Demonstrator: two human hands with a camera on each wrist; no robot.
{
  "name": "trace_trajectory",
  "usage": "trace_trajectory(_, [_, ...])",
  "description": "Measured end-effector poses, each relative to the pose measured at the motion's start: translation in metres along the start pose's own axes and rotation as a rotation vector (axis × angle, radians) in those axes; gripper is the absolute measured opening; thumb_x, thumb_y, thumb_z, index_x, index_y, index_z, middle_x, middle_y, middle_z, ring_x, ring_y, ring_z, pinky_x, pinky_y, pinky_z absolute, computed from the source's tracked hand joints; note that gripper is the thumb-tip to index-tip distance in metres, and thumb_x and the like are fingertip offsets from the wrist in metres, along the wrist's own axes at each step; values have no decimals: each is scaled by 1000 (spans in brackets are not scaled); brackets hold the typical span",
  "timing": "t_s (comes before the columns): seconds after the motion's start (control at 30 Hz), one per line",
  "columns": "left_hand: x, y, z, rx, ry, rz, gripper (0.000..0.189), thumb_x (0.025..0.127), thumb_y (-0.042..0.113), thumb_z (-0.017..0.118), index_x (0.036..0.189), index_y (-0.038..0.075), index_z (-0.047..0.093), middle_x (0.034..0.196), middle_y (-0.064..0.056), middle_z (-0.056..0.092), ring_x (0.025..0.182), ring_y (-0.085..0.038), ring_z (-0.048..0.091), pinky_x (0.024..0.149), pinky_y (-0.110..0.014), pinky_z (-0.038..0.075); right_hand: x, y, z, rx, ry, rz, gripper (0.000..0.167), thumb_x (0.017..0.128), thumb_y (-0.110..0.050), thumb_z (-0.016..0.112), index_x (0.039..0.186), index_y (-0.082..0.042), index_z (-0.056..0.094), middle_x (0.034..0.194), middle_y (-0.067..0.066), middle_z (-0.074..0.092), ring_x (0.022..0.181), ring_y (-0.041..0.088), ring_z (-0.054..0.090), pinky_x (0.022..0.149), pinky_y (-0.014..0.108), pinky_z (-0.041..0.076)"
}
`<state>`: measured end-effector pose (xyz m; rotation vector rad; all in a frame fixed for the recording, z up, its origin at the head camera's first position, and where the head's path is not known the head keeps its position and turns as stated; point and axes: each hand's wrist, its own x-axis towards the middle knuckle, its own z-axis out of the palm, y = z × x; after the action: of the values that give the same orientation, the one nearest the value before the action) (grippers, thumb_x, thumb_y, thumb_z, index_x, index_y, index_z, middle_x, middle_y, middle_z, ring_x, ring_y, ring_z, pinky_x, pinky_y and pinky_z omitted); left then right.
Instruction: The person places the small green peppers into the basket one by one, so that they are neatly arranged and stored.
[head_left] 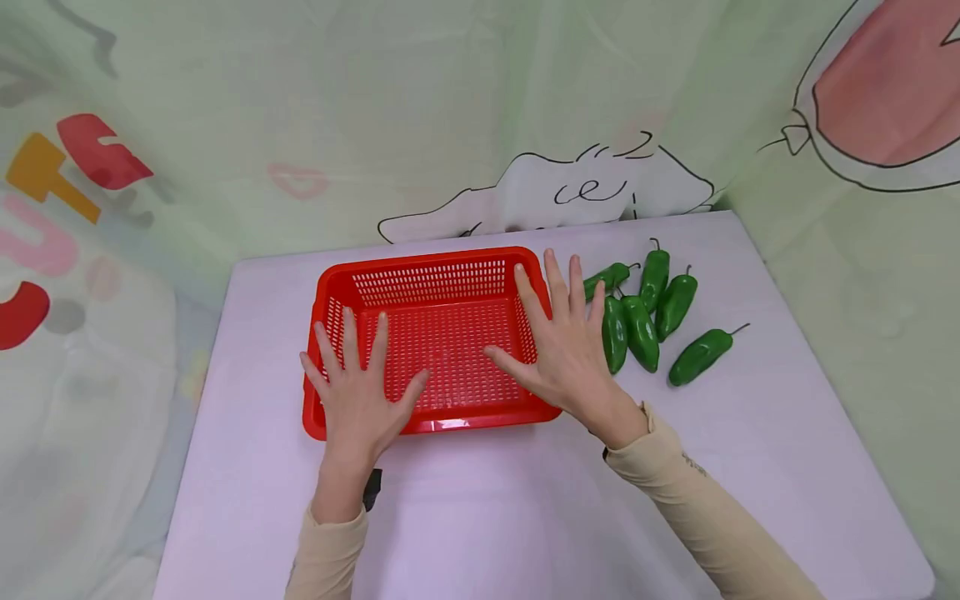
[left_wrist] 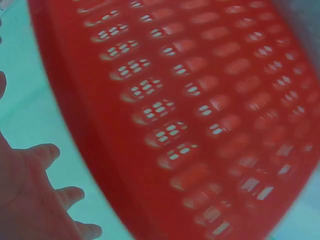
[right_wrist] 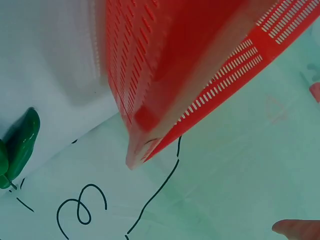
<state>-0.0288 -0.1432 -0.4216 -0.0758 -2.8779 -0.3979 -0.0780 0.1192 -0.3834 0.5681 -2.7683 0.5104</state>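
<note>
A red plastic basket (head_left: 450, 350) with slotted walls and a perforated floor lies on the table. Over its left side my left hand (head_left: 360, 396) is spread, fingers straight, holding nothing. My right hand (head_left: 566, 350) spreads over the basket's right rim with its fingers apart and nothing in them. Just right of that hand lie several green peppers (head_left: 640, 332), one partly hidden behind the fingers. In the left wrist view the basket wall (left_wrist: 200, 115) fills much of the picture, with the left fingers (left_wrist: 45, 155) outside its rim. The right wrist view shows a fingertip (right_wrist: 297, 229) low at the right.
A single pepper (head_left: 701, 357) lies apart from the others, farther right. The pale table (head_left: 480, 508) meets a curtain (head_left: 450, 100) with printed drawings along its far edge. More curtain hangs at both sides.
</note>
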Motion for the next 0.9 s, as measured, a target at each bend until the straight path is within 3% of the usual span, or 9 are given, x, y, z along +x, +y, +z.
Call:
trace_trajectory(0.43, [-20,-30,5,-67,-18,-143,85,89,57,53,159,22,22,164,-18,5,147,-46,-9,112,-68,-5,-8,5,3,-16,-14,20,101,80,-63,62,158,-13,22,163,20,6,148,45,-4,108,75,0])
trace_trajectory(0.73, [-32,-40,16,-107,-5,-251,84,91,51,53,158,13,21,159,-28,9,145,-50,3,112,-69,10,-11,11,1,-17,-25,45,101,80,-64,61,158,-13,22,163,20,5,148,45,-4,108,75,0])
trace_trajectory(0.9, [-35,-41,20,-123,1,-297,83,91,50,53,157,9,24,157,-31,15,140,-51,19,107,-67,24,-12,15,1,-15,-29,47,101,81,-62,61,158,-14,19,163,21,4,148,45,-4,108,74,1])
